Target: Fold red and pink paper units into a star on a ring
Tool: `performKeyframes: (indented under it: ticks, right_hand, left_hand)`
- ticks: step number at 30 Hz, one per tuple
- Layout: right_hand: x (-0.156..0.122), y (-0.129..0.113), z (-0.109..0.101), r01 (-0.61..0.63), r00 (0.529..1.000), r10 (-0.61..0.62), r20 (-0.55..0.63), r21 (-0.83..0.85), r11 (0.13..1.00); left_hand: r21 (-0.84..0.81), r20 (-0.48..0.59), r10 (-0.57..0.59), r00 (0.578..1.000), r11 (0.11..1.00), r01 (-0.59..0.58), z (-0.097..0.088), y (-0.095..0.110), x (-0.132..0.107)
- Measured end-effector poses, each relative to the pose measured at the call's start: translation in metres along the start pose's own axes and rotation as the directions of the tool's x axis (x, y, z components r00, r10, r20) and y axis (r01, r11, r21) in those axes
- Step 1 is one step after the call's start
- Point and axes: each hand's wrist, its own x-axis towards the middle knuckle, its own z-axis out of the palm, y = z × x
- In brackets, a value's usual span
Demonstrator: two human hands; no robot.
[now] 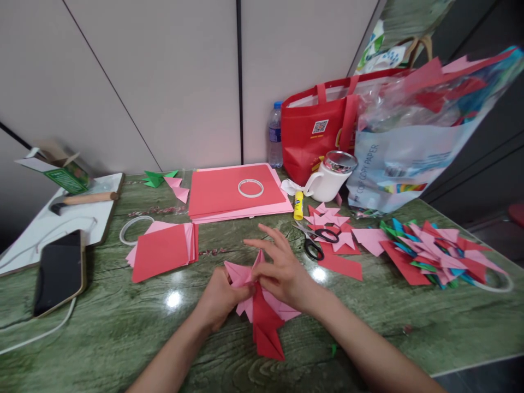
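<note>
Both my hands are on a folded pink and red paper piece (268, 322) low over the near middle of the table. My left hand (223, 295) is closed round its left side, the thumb lying across the pink folds. With thumb and index finger my right hand (282, 273) pinches the upper part, while its other fingers stretch out above. A long red folded part hangs toward me, with pink points on both sides. Some of the folds are hidden behind my fingers.
Red paper sheets (161, 254) lie left, a larger stack (229, 191) behind. Scissors (315, 240), a glue stick (298, 206) and a white mug (331, 177) are right of it. Cut paper pieces (438, 254) pile up far right. A phone (59, 273) and hammer (84, 201) lie left.
</note>
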Motion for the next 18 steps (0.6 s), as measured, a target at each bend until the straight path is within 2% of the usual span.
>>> performKeyframes:
  ticks: [6, 18]
  right_hand:
    - [-0.0009, -0.0029, 0.0009, 0.023, 0.999, -0.023, 0.023, -0.014, 1.0]
    - [0.0019, -0.0064, 0.0005, -0.022, 1.0, 0.022, 0.019, -0.012, 1.0]
  left_hand:
    - [0.006, -0.012, -0.01, 1.0, 1.0, 0.01, 0.0004, 0.0017, -0.0006]
    - [-0.054, -0.008, -0.009, 1.0, 0.999, 0.009, -0.0006, -0.0005, 0.0005]
